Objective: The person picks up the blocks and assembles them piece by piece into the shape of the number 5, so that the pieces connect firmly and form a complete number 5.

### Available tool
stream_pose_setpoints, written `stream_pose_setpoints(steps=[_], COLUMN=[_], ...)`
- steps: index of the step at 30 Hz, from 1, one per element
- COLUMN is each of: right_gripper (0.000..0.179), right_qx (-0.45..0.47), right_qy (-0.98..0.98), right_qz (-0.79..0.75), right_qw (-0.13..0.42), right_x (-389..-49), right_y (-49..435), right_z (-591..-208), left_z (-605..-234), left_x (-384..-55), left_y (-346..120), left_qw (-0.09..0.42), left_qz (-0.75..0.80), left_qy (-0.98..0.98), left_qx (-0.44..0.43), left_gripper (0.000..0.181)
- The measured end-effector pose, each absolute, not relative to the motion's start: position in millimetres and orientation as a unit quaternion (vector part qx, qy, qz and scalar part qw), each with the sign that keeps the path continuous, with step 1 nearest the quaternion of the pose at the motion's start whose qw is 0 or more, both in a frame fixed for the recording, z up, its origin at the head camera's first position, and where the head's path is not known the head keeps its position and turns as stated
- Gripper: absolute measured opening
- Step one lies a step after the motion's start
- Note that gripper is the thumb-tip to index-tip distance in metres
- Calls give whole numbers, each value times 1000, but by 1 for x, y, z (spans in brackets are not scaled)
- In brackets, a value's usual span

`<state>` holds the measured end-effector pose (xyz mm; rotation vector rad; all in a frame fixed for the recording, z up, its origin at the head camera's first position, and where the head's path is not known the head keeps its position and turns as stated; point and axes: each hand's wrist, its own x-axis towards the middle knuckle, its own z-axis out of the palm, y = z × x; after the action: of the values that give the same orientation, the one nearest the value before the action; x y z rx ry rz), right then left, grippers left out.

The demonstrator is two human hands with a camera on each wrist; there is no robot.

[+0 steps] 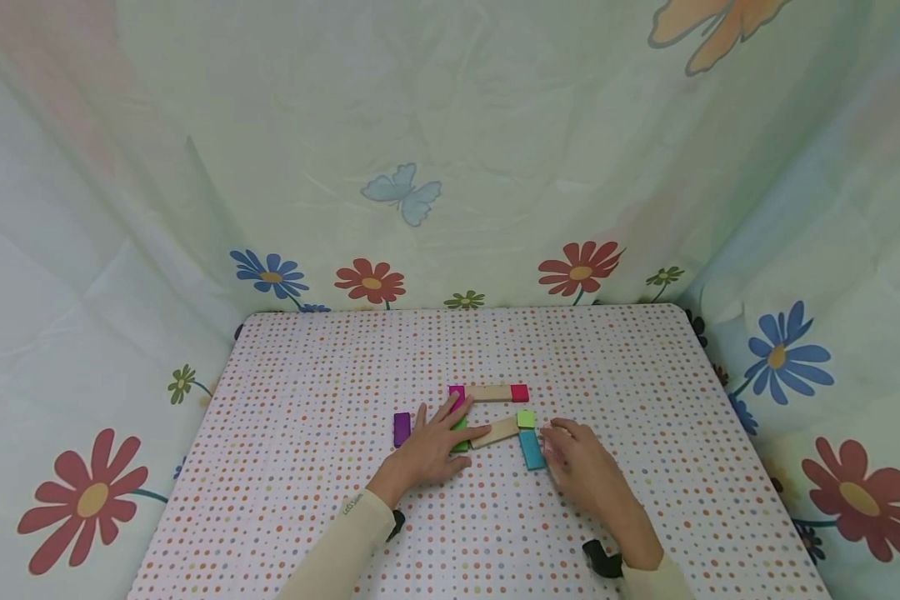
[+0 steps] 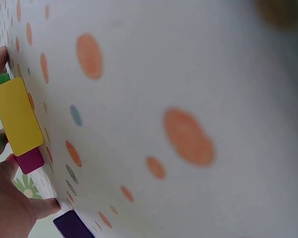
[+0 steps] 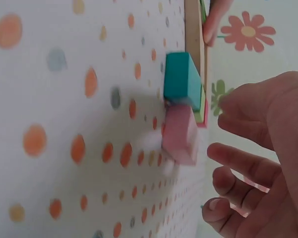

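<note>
My left hand (image 1: 426,447) lies over the blocks with its fingers spread, across a magenta block (image 1: 457,394) and a green block (image 1: 460,447). The left wrist view shows a yellow block (image 2: 18,116) beside the fingers. A purple block (image 1: 402,430) sits just left of that hand. My right hand (image 1: 587,468) hovers with loosely bent fingers, right of a teal block (image 1: 531,450). Against the teal block's end stands a pink block (image 3: 180,136), apart from the right fingers; in the head view the hand hides it.
A plain wooden block (image 1: 491,393) runs to a red block (image 1: 520,393) at the back. Another wooden block (image 1: 497,432) slants toward a lime block (image 1: 525,419). All lie on a dotted tabletop (image 1: 330,375), with flowered curtains (image 1: 450,100) around the back and sides.
</note>
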<state>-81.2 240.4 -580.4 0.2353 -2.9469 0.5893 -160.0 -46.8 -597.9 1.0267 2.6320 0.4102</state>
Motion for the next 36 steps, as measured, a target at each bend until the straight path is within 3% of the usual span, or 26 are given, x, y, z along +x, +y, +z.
stream_pose_setpoints(steps=[12,36], right_gripper=[47,50], right_qx=[50,48], right_qy=[-980,-981], right_qz=[191,190], right_qw=[4,-19], right_x=[-81,-87], right_y=[252,254], right_z=[-580,-579], left_z=[-599,-599], left_x=[-160,-161], left_y=[-47,-47], left_qw=[146,145], left_qz=[142,148], left_qy=[912,910], left_qx=[356,358], left_gripper=[61,60])
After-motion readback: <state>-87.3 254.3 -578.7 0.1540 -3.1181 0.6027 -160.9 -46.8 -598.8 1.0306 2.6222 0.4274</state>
